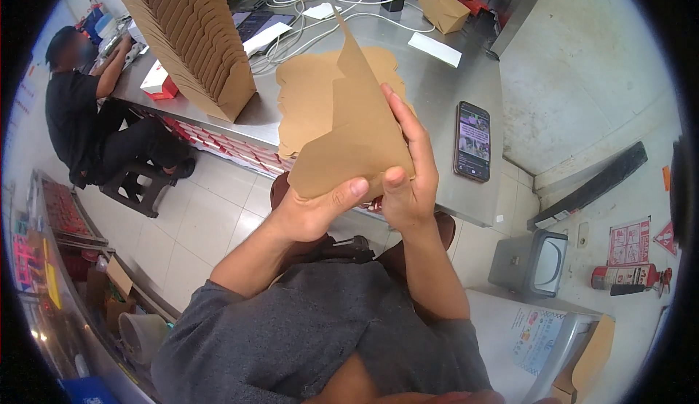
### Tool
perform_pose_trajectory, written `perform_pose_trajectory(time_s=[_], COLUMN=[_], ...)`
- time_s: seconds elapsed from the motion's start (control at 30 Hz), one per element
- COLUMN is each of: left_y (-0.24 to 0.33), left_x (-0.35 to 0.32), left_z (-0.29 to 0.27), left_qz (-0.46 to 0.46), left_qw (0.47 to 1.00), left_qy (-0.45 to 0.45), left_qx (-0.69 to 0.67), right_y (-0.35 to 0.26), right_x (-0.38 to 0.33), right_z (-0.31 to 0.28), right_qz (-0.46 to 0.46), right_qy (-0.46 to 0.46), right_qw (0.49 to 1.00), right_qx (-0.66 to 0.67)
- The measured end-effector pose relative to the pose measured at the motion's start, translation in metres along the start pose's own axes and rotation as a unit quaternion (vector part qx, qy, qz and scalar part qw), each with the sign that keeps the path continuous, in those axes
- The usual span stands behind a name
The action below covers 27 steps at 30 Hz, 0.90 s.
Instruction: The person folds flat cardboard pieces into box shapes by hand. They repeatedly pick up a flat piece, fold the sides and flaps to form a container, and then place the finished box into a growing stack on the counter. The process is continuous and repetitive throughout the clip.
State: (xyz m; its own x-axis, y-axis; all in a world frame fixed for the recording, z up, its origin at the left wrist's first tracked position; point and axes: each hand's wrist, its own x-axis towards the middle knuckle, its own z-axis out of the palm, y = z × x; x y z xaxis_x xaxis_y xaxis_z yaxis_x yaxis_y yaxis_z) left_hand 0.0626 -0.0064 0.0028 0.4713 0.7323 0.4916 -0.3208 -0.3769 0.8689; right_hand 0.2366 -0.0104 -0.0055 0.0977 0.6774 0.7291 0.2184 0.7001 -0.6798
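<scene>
Head-worn fisheye, facing downward, near hands (412, 196)

Holding a part-folded brown carton (360, 138) mid-frame with left hand (312, 209) and right hand (416, 174), near a phone (473, 142) at right.

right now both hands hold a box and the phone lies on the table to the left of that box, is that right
Not quite: the phone lies to the right of the box, as the head view shows. The left hand and right hand do hold the box, and the phone is on the table.
</scene>
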Motion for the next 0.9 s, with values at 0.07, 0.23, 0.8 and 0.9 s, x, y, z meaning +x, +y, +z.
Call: perform_pose_trajectory(time_s=[0.07,0.23,0.8,0.9], left_y=[0.008,0.021,0.022,0.015], left_x=[0.003,0.009,0.025,0.025], left_z=[0.001,-0.003,-0.063,-0.073], left_qz=[-0.004,0.032,0.039,0.035], left_qw=[0.999,0.984,0.893,0.864], left_qy=[-0.030,-0.091,-0.449,-0.502], left_qx=[0.015,0.150,-0.019,-0.017], right_y=[-0.004,-0.014,-0.051,-0.064], right_x=[0.000,-0.007,0.001,0.002], right_z=[0.002,0.010,-0.059,-0.066], right_qz=[-0.007,0.002,-0.078,-0.036], right_qy=[0.016,0.032,-0.123,-0.222], right_qw=[1.000,0.999,0.963,0.942], right_qx=[-0.006,-0.009,-0.228,-0.247])
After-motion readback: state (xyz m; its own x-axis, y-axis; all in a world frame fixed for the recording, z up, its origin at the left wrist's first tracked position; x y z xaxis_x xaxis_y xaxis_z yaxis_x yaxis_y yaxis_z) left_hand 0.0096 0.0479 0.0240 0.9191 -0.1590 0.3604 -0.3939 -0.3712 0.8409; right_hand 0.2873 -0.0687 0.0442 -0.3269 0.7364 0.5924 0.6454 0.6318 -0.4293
